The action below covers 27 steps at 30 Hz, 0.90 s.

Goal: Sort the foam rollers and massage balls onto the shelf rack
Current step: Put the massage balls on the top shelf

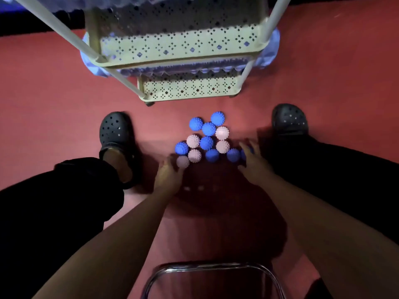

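Several spiky massage balls, blue and pale pink, lie in a cluster on the red floor between my feet. My left hand reaches down to the cluster's near left, its fingers at a pink ball. My right hand is at the near right, its fingers over a blue ball that is mostly hidden; both hands are blurred. The cream perforated shelf rack stands just beyond the balls. Blue ridged foam rollers lie on its lower tiers.
My black clogs stand at the left and right of the balls. A chrome chair frame sits below me at the bottom edge. Slanted white rack posts cross the upper left.
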Available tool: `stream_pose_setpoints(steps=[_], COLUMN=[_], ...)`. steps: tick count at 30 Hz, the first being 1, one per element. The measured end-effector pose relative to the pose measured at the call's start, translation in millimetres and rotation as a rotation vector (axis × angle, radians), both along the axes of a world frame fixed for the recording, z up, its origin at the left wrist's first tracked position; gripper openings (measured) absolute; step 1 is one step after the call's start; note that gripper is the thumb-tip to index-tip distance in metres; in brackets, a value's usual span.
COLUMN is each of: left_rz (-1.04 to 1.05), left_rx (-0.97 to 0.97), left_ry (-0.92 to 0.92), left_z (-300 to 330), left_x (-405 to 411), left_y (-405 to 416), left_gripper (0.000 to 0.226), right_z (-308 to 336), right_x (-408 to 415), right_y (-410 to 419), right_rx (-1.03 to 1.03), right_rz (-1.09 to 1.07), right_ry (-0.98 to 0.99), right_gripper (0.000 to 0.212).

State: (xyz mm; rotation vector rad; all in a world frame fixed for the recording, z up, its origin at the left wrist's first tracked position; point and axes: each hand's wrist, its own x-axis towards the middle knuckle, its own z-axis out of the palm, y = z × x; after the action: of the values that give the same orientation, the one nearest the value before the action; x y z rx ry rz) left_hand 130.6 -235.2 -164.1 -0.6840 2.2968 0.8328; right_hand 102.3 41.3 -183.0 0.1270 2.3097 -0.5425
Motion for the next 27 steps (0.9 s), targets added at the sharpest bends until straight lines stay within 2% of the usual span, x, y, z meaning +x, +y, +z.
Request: stream_pose_setpoints(steps=[7, 12, 15, 18, 21, 24, 27], left_rz=[0.149, 0.237, 0.193, 0.153, 0.221, 0.29, 0.265], left_rx=[0.049, 0.067, 0.067, 0.036, 0.076, 0.112, 0.096], left_ry=[0.031, -0.006, -0.049, -0.145, -0.098, -0.035, 0.027], left_z=[-28, -35, -38, -34, -30, -27, -22], left_x=[4, -6, -6, -4, 0, 2, -2], left_y=[4, 8, 7, 6, 1, -5, -9], left_gripper=[0.058, 0.059, 0.063, 0.052, 0.035, 0.037, 0.041], right_z=[-25, -28, -23, -19, -17, -13, -12], right_x=[-5, -7, 0, 6, 9, 8, 6], right_y=[3, 1, 1, 2, 0, -6, -11], right_rx=[-0.022, 0.024, 0.075, 0.083, -0.002, -0.082, -0.111], right_rz=[-0.106, -0.158, -0.173, -0.215, -0.271, -0.277, -0.277], right_ry=[0.065, 0.088, 0.108, 0.147, 0.182, 0.199, 0.176], right_gripper=[0.061, 0.059, 0.051, 0.04, 0.038, 0.038, 0.048])
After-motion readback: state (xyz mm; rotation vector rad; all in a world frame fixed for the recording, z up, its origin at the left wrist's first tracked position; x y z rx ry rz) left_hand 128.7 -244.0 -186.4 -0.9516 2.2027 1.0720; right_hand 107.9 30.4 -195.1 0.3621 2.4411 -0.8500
